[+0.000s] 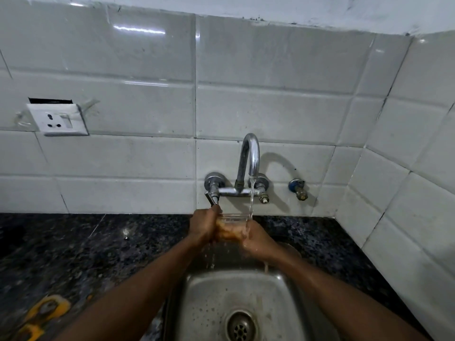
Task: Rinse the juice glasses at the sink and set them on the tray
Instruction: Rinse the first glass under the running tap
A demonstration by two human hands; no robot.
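Both hands cup the juice glass [231, 226] under the tap [250, 158] stream over the sink [236, 291], left hand [203, 226] gripping its side, right hand [256, 238] wrapped beneath so water floods in.

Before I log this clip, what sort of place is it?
Probably a home kitchen: a steel sink set in a dark speckled stone counter, a wall tap running onto a glass, and white wall tiles with a socket.

A white socket [57, 120] sits on the tiled wall [152, 107] above a dark granite counter [73, 254].
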